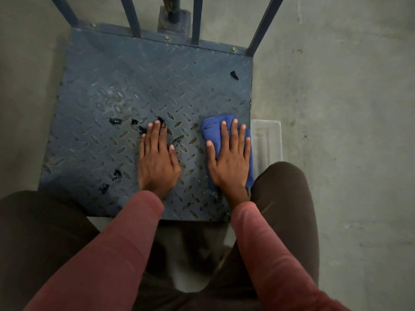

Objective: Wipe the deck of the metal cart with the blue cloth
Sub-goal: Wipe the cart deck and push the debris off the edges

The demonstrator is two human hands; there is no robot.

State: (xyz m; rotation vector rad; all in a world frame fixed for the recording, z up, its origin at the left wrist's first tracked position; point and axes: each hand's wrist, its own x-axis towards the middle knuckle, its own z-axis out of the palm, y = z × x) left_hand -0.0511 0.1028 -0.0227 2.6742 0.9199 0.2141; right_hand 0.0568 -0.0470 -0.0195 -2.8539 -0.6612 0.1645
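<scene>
**Materials and finishes: cart deck and surroundings**

- deck (125, 86): painted blue-grey metal tread plate; raised lozenge ribs are giving a rough surface, and the paint is looking dull and worn toward the middle.
- upright bars (265, 25): smooth painted metal, matt.
- bolts (234, 49): bare metal heads are glinting faintly.
- blue cloth (211, 131): soft fabric, matt, slightly napped.
- black fragments (115, 121): glossy, catching light; material unclear.
- tray (269, 135): clear smooth plastic, reflecting faintly.
- floor (336, 108): grey concrete, matt, showing stains and scuffs.
- sleeves (125, 239): pink-red knit cloth, matt.
- trousers (285, 187): dark matt cloth.
</scene>
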